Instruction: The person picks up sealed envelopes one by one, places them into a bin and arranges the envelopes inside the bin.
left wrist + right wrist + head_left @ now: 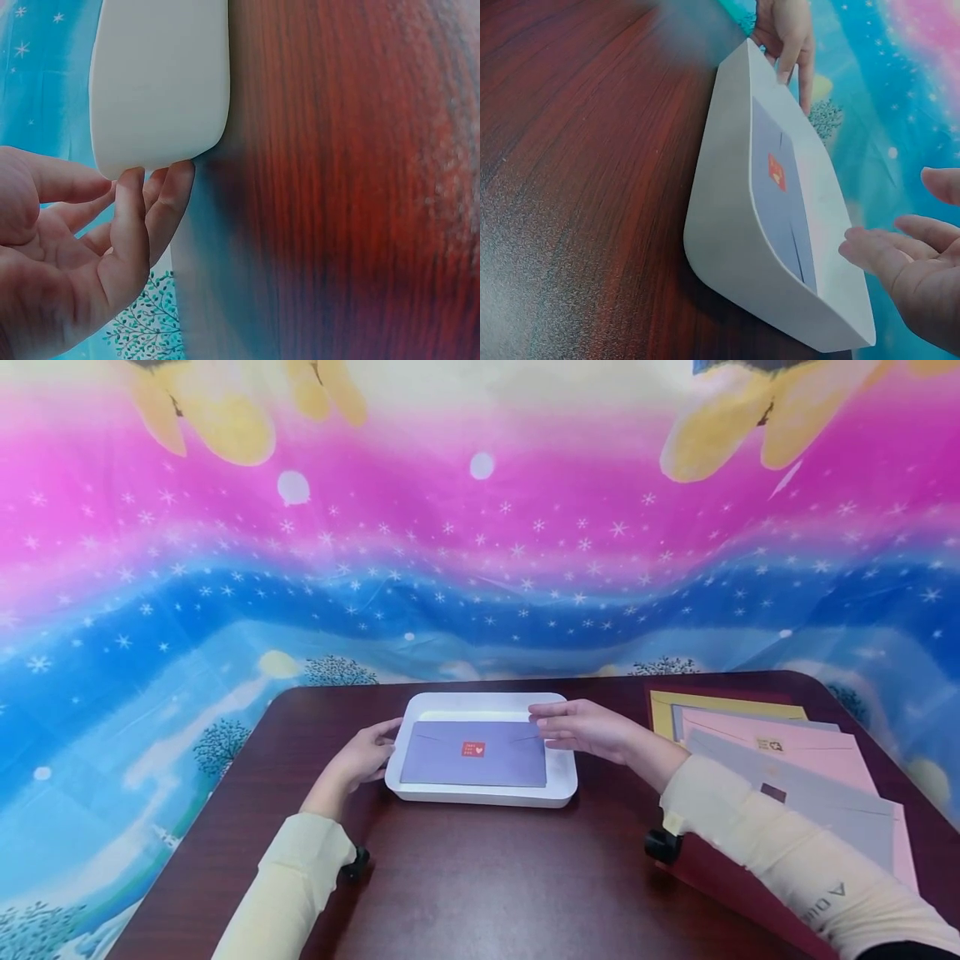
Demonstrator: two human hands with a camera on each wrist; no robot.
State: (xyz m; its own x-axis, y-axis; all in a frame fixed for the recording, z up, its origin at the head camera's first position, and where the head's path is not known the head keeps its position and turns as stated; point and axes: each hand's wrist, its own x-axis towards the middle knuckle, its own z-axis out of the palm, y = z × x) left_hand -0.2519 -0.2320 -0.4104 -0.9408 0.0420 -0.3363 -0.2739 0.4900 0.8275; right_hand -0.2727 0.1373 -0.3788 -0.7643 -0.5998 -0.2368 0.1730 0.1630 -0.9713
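A white tray (pixel 480 794) stands on the dark wooden table, with a purple envelope (pixel 438 760) lying inside it. A red heart sticker (pixel 473 749) marks the envelope's middle. My left hand (pixel 365 755) is at the tray's left end; in the left wrist view its slightly bent fingers (pixel 129 217) touch the outside of the end wall. Over the tray's right end hovers my right hand (pixel 581 729), fingers extended and apart from the envelope. The right wrist view shows that hand (pixel 922 277) holding nothing, beside the far rim.
Several overlapping envelopes lie at the table's right: yellow (pixel 662 714), pink (pixel 817 752) and grey (pixel 832 814) ones, partly behind my right forearm. A dark red sheet (pixel 720 877) lies under that sleeve. A patterned cloth (pixel 450 560) hangs behind the table.
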